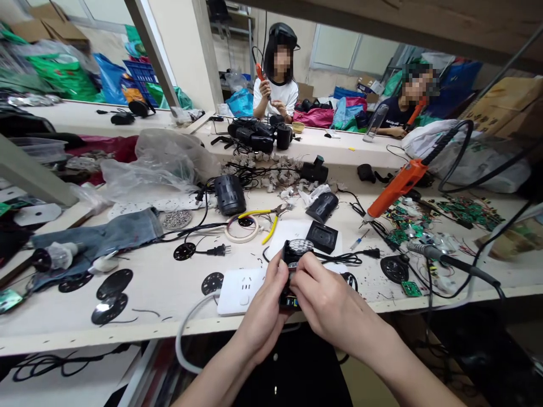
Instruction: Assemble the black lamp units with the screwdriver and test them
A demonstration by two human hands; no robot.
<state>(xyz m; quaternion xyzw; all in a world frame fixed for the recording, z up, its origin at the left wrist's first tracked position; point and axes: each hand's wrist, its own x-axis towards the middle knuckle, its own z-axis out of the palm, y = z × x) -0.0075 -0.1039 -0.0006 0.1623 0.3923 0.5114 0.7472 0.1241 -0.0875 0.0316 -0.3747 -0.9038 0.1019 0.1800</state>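
At the bench (169, 297), our left hand (266, 301) clasps the black housing (289, 254), long axis pointing away; our right hand (327, 289) curls over its open side, grip unclear

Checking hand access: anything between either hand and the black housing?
Nothing visible: the left hand holds the black housing directly; the right hand is at its open side, its exact fingertip contact hidden.
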